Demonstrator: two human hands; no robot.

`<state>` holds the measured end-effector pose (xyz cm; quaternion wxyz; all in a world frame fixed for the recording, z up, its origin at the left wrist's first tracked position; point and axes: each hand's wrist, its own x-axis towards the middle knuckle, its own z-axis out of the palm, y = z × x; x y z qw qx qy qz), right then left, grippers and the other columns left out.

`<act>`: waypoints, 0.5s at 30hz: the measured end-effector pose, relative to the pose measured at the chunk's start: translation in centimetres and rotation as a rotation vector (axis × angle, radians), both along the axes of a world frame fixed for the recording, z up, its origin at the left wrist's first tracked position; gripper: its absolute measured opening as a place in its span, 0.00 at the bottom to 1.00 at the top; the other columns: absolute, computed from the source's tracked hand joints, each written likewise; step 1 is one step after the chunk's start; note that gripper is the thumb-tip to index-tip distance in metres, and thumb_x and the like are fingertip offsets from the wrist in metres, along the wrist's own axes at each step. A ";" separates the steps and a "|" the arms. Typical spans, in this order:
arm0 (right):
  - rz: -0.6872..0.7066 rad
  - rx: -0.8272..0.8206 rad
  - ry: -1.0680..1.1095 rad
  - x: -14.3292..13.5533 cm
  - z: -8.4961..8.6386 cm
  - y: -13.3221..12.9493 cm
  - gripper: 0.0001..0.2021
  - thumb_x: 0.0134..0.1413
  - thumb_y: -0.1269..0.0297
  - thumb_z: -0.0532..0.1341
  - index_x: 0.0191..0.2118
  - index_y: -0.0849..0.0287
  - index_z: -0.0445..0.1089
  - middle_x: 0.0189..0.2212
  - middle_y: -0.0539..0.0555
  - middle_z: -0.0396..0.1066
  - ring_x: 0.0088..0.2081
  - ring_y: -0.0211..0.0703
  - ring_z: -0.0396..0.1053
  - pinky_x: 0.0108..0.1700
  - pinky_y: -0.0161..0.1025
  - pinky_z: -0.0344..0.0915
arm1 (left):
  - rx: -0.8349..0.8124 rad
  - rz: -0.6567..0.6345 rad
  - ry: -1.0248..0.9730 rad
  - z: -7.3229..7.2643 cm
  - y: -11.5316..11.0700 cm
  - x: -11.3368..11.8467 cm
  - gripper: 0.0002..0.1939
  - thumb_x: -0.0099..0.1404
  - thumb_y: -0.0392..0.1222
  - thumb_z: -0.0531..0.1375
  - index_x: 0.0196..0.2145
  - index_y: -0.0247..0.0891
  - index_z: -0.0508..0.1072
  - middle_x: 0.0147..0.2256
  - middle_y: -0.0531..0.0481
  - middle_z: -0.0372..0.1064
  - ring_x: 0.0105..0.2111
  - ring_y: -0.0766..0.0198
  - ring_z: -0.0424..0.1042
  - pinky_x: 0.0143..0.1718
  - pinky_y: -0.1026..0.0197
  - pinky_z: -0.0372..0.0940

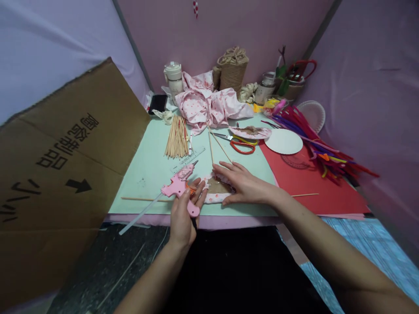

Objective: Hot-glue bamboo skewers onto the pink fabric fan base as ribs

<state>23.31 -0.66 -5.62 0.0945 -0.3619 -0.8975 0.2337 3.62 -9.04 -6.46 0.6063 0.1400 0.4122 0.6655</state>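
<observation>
Glue gun [178,185], pink, nozzle pointing up and away to the right; held in the closed left hand [183,213], a translucent glue stick [140,216] projecting from its rear.

Right hand [244,183]: fingers spread wide, palm down, laid over the right side of a cloth-edged piece [218,198]. Said piece: brown centre, pink-and-white patterned rim, lying near the front edge of a pale green sheet [140,174], just right of the left hand; partly hidden by the right hand.

Loose sticks: two, thin, wooden [220,144], beyond the right hand, their near ends close to its fingertips. Further stick lengths show at the left [140,199] and right [306,195] of the hands; whether one stick or two, cannot tell.

Behind the glue gun: clear ruler [188,160]; bundle of wooden sticks [177,139]. Right of the bundle: scissors [242,147], orange and yellow handles, beside a second cloth-edged piece [252,133].

Right side: white paper disc [283,141], partly over a red sheet [340,192]; heap of coloured fuzzy stems [299,124].

Rear: white-lidded bottle [173,76], crumpled patterned cloth [209,104], roll of twine [233,74].

Left side: large cardboard panel [65,152], printed with dark characters and an arrow.
</observation>
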 end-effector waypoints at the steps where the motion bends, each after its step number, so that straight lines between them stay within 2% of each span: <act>1: -0.004 0.004 -0.001 0.0 0.0 0.0 0.56 0.46 0.43 0.70 0.73 0.58 0.41 0.69 0.67 0.49 0.71 0.59 0.41 0.69 0.61 0.42 | 0.000 0.000 0.002 0.0 0.0 0.0 0.09 0.65 0.40 0.63 0.42 0.34 0.76 0.48 0.40 0.77 0.55 0.48 0.74 0.62 0.44 0.62; 12: 0.000 0.015 0.001 -0.1 0.3 0.0 0.56 0.45 0.42 0.70 0.72 0.58 0.43 0.69 0.68 0.49 0.70 0.59 0.45 0.68 0.61 0.43 | 0.007 -0.007 0.002 0.1 0.0 -0.1 0.09 0.65 0.40 0.63 0.42 0.34 0.76 0.47 0.41 0.78 0.54 0.49 0.74 0.61 0.44 0.63; 15: -0.016 0.071 0.011 -0.1 0.3 -0.3 0.55 0.44 0.45 0.72 0.72 0.57 0.44 0.67 0.66 0.55 0.69 0.60 0.49 0.66 0.60 0.47 | 0.008 -0.007 0.002 0.0 0.0 -0.1 0.08 0.65 0.40 0.63 0.41 0.34 0.77 0.47 0.41 0.78 0.55 0.48 0.74 0.61 0.43 0.63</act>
